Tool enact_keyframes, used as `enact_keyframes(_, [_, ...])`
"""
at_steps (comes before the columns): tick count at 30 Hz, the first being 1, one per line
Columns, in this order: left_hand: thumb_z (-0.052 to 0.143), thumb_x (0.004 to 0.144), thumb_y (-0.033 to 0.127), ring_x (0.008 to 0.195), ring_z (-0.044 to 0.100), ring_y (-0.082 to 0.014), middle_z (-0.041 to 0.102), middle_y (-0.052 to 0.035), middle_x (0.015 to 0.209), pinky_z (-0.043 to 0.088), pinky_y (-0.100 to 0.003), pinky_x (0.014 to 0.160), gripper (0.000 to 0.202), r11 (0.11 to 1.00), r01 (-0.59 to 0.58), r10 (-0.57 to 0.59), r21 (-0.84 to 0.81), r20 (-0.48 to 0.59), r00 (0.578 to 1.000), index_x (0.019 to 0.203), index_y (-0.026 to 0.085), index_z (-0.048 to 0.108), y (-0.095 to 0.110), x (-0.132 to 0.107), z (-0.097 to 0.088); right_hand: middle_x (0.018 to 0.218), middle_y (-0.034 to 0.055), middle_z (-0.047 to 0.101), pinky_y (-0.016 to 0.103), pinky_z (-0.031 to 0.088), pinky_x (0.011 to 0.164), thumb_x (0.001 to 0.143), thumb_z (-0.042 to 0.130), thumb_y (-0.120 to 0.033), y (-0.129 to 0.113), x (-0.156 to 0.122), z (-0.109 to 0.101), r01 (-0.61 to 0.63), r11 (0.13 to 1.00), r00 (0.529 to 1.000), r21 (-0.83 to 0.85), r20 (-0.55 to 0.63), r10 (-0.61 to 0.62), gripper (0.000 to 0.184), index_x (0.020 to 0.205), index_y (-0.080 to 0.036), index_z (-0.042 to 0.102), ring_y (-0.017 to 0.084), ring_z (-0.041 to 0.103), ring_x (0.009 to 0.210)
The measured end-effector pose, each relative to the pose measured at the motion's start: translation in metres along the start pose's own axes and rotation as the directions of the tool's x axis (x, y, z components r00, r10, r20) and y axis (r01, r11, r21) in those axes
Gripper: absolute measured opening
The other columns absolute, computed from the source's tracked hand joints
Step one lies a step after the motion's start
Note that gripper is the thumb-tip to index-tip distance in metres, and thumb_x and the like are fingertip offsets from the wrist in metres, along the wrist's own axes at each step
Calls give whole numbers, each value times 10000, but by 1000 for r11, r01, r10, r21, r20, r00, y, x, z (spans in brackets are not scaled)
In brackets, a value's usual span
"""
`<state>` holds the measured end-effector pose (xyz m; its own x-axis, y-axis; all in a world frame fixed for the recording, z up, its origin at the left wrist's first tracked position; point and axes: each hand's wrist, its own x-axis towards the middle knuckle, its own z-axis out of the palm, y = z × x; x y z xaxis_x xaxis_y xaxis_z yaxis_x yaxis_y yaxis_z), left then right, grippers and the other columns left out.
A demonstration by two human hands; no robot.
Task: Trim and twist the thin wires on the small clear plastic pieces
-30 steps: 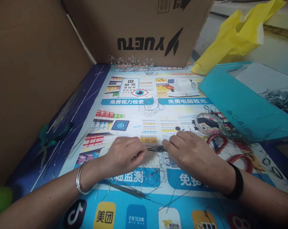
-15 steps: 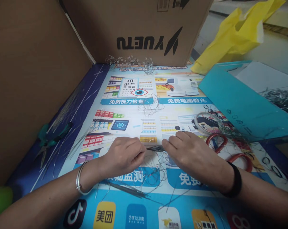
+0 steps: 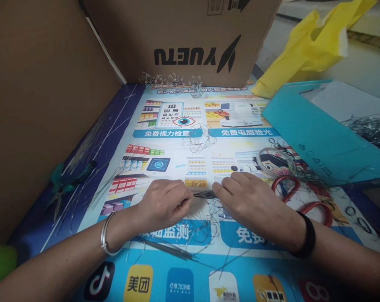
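Observation:
My left hand (image 3: pixel 166 204) and my right hand (image 3: pixel 251 201) rest close together on a printed poster mat (image 3: pixel 177 138). The right hand's fingers are closed around small dark pliers (image 3: pixel 206 194), whose tip points left at the left hand's fingertips. The left hand is pinched on a thin wire that I can barely make out. Loose bent wire (image 3: pixel 205 228) lies under and just below both hands. A silver bangle is on the left wrist, a black band on the right.
A cardboard box (image 3: pixel 190 37) stands at the back and a cardboard wall (image 3: pixel 35 105) on the left. Green-handled pliers (image 3: pixel 62 182) lie left among straight wires. Red-handled scissors (image 3: pixel 303 199), a tape roll (image 3: pixel 273 161), a blue folder (image 3: pixel 318 134), a yellow bag (image 3: pixel 312 46) are on the right.
The right hand has crept slightly left and the pliers' tip has come closer to the left fingers. Otherwise nothing has moved.

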<state>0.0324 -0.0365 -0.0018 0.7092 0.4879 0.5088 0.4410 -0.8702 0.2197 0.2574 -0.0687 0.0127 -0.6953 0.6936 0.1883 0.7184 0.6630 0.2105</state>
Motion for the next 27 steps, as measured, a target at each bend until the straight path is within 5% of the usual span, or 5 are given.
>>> enact_keyframes(20, [511, 760, 89, 502, 426, -81, 503, 35, 558, 298, -237, 480, 104, 1000, 14, -14, -13, -3, 1000, 679, 153, 523, -2, -1, -2, 730, 49, 566, 314, 283, 609, 844, 491, -152, 4, 5, -2, 28, 999, 999, -26, -19, -28, 161, 968, -146, 593, 185, 458, 693])
enact_keyframes(24, [514, 770, 101, 506, 438, -75, 516, 33, 569, 307, -217, 472, 89, 998, 54, -55, -26, -57, 997, 701, 154, 535, -6, 0, -3, 727, 52, 582, 310, 322, 629, 832, 486, -157, 9, 7, 8, -64, 995, 991, 75, -115, 72, 145, 910, -153, 609, 185, 484, 708])
enact_keyframes(27, [514, 771, 104, 512, 446, -74, 522, 28, 571, 330, -208, 480, 82, 997, 74, -76, -30, -91, 993, 712, 151, 546, -9, 1, -4, 752, 67, 609, 292, 373, 671, 818, 482, -162, 15, 7, 17, -210, 922, 945, 325, -173, 276, 139, 846, -141, 616, 183, 530, 753])
